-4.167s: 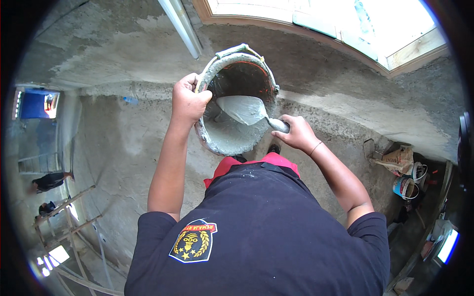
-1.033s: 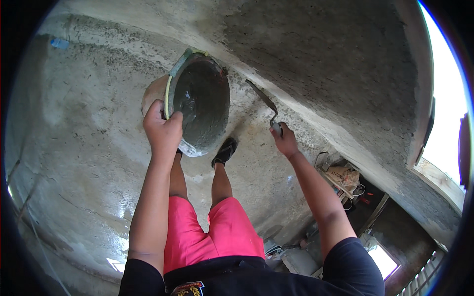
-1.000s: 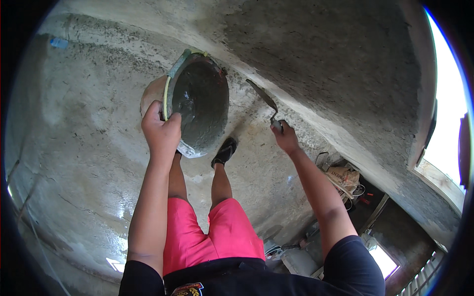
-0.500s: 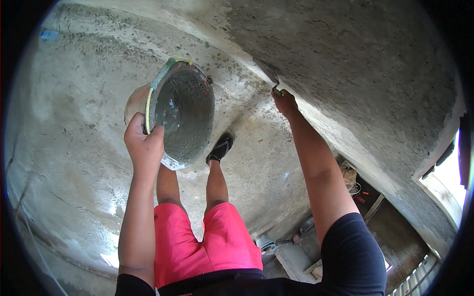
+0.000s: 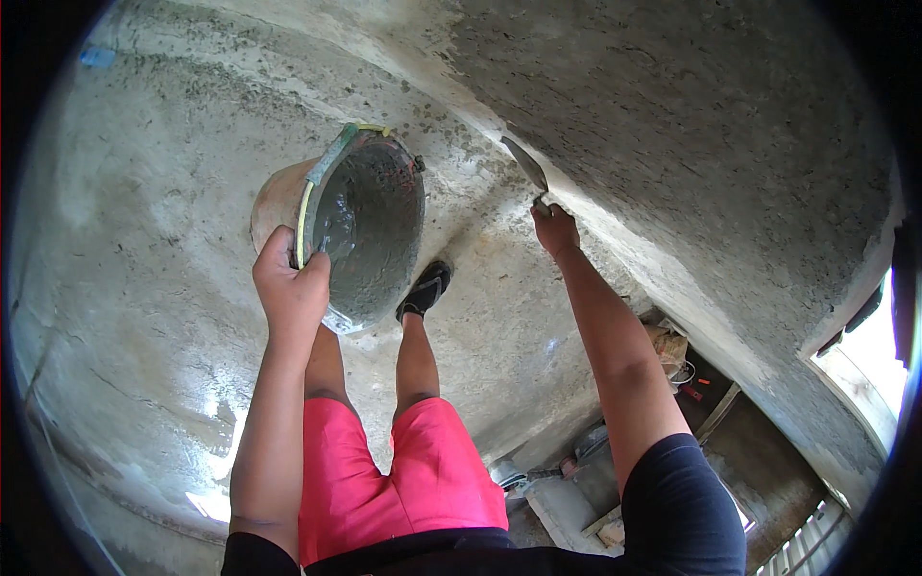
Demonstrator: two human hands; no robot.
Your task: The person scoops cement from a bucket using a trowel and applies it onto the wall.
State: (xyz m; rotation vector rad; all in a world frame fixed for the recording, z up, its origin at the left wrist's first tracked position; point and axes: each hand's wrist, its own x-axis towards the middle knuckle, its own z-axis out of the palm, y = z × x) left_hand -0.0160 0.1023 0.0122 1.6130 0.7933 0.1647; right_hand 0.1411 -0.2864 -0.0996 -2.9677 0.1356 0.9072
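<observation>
Item: one bucket, light brown outside and crusted grey along the rim. It hung tilted on its side in front of the person, above the floor, its mouth turned to the right. Its handle, yellowish with a green grip, lay against the edge of the mouth. Contents: wet grey mortar, shiny in places; the depth could not be told.

Item: left hand. It was clenched on the bucket's near left rim, thumb at the inner side, pinching rim and handle together.

Item: right hand. Its fingers were curled tightly round the grip of a trowel, arm stretched forward and to the right.

Item: one trowel, grey, blade narrow in view, tip pointing up and to the left. It stood well apart from the bucket, close to the foot of the wall; whether it touched the wall could not be told. The wall bore a broad dark grey patch above a paler strip.

Also present: a blue bottle on the floor at far left; a black sandal on a foot below the bucket; pink shorts; a dark sleeve on the right arm.
</observation>
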